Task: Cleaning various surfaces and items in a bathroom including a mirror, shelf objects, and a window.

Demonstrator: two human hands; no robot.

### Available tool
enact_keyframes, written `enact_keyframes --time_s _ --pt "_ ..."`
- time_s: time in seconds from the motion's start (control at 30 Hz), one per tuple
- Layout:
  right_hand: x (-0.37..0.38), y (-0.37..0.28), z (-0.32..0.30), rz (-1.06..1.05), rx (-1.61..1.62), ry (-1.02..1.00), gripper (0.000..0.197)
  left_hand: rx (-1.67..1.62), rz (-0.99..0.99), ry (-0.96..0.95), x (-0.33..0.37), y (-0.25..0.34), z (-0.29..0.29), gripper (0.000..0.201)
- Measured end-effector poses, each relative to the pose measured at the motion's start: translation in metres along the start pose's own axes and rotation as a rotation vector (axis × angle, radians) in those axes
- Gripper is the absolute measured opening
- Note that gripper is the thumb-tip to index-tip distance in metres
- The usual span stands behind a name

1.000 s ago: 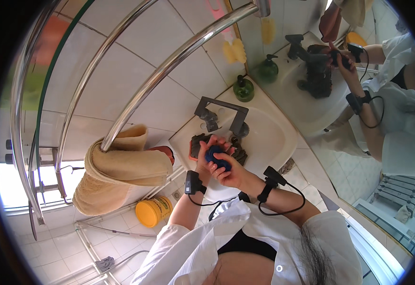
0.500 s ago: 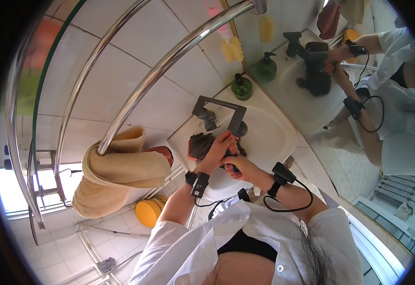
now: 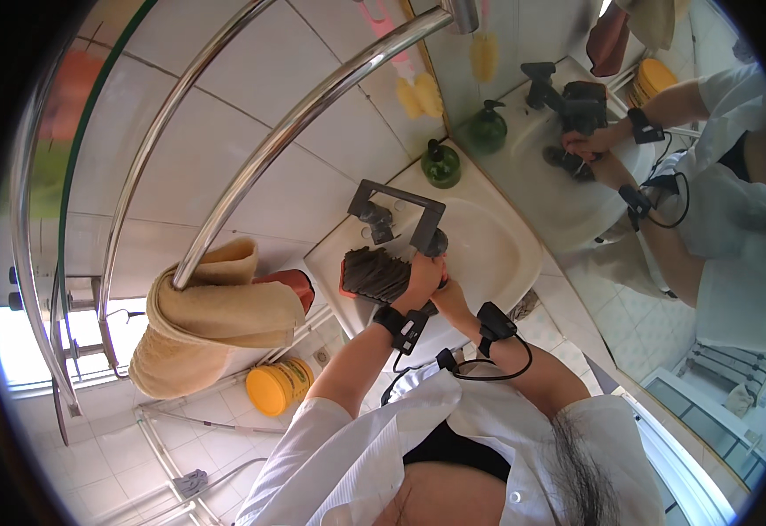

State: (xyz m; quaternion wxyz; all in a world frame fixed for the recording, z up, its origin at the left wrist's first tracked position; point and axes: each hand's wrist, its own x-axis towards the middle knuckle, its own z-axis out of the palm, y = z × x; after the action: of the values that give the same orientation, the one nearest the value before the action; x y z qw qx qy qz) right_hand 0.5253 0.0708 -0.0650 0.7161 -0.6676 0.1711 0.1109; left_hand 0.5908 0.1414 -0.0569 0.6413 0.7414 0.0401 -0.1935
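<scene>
Under the dark faucet point(image 3: 400, 197), both hands are close together over the white sink point(image 3: 497, 241). My left hand point(image 3: 424, 279) is closed at the right end of a dark grey, shaggy wet cloth point(image 3: 377, 273) with a red edge, which lies over the sink's left side. Beside it, my right hand point(image 3: 453, 302) is closed, fingers tucked against the left; what it grips is mostly hidden. In the mirror, more dark shaggy material shows below the joined hands.
A green pump bottle point(image 3: 441, 164) stands at the sink's back corner. Chrome rails point(image 3: 313, 110) curve overhead on the left, one carrying a beige towel point(image 3: 225, 316). A yellow bucket point(image 3: 279, 387) is lower left. The mirror point(image 3: 567, 202) borders the sink's right side.
My hands have shifted a little up and right, closer beneath the faucet's spout. More of the dark shaggy cloth shows left of them. The whole view has tilted slightly.
</scene>
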Motion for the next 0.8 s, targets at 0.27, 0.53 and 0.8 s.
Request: enact_keyframes --time_s 0.27,0.53,0.8 --pt "0.005 0.022 -0.003 -0.185 -0.257 -0.022 0.032 0.137 -0.057 0.250 -0.008 -0.012 0.006 0.012" --pt "-0.010 -0.014 -0.029 0.003 -0.485 -0.283 0.053 0.058 -0.295 0.264 -0.067 0.010 -0.011 0.027" --pt "-0.040 -0.004 -0.043 -0.163 -0.368 -0.456 0.053 -0.020 -0.143 0.228 -0.119 -0.018 -0.032 0.032"
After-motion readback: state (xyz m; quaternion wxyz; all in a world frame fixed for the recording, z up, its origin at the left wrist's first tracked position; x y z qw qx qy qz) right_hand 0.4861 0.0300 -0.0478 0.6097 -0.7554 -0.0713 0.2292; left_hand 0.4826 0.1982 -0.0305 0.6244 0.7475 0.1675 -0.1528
